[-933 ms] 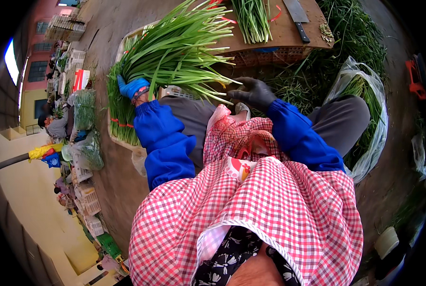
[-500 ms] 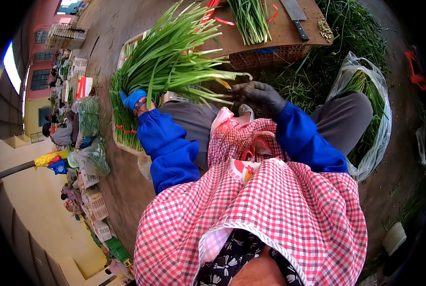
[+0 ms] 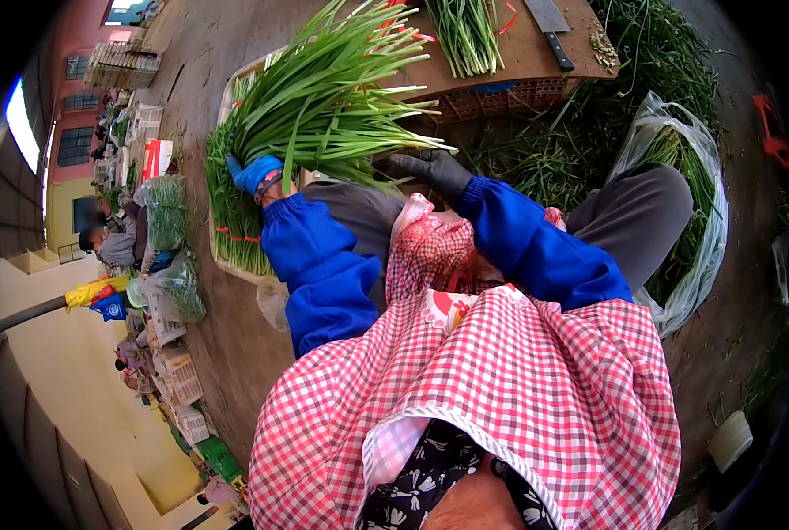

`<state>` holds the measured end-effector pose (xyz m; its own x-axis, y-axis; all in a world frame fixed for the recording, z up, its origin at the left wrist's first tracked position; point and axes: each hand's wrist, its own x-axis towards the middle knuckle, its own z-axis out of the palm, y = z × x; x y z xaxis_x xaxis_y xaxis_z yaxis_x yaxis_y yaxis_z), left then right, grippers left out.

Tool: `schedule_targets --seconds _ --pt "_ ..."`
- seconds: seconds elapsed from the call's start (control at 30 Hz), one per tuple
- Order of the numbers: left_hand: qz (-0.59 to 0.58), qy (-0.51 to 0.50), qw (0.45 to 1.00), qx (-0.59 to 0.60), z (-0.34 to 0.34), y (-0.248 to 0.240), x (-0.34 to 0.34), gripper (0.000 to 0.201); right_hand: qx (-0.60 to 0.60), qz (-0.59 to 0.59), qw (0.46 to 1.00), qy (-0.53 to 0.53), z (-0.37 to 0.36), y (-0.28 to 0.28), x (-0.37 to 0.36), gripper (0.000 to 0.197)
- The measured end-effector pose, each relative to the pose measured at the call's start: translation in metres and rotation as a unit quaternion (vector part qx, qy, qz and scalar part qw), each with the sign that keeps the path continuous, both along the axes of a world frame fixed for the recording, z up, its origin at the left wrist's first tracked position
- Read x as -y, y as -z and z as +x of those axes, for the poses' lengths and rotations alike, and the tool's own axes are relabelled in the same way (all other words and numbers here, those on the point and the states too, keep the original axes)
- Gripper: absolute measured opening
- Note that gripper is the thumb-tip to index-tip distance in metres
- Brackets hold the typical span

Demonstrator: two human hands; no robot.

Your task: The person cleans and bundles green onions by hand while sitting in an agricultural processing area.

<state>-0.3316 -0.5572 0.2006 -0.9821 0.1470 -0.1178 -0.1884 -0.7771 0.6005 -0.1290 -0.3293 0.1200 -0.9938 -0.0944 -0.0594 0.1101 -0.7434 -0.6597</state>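
Note:
A large loose bunch of garlic chives (image 3: pixel 324 115), with long flat green leaves and pale stem ends, fans out in front of me. My left hand (image 3: pixel 257 175), in a blue glove, is closed around the leafy side of the bunch. The pale ends point to the right. Just below them, my right hand (image 3: pixel 430 170), in a dark glove, has its fingers drawn together at the bunch's lower edge; what they pinch is hidden. Under the bunch stands a pale crate (image 3: pixel 226 106) holding more chives, some tied with red bands.
Ahead, a brown board (image 3: pixel 518 66) carries another chive bunch (image 3: pixel 465 40) and a cleaver (image 3: pixel 553 35). Loose green trimmings (image 3: pixel 659 62) heap behind it. By my right knee stands a clear plastic bag (image 3: pixel 717 230) of greens. Other people and crates line the left.
My right hand has moved left from beyond the stem ends to the bunch's lower edge. The yellowed leaf at its fingertips no longer shows. My left hand keeps its hold.

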Motion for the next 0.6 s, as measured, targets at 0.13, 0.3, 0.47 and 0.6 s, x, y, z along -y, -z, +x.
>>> schedule_targets --seconds 0.13,0.3,0.47,0.6 --pt "-0.135 -0.141 0.981 -0.011 0.011 -0.005 0.003 0.053 0.117 0.135 0.983 0.033 0.003 -0.008 -0.005 0.024" --pt "-0.114 -0.139 0.984 0.017 0.017 -0.025 -0.005 0.051 0.065 0.681 0.726 -0.07 0.048 0.077 -0.072 0.02" --pt "-0.117 -0.156 0.98 0.024 0.02 -0.03 -0.006 0.051 0.143 0.283 0.948 -0.009 0.059 0.048 -0.081 0.027" --pt "-0.124 -0.119 0.985 0.002 0.013 -0.023 0.006 0.052 0.16 -0.009 0.987 -0.014 0.05 -0.004 -0.05 0.021"
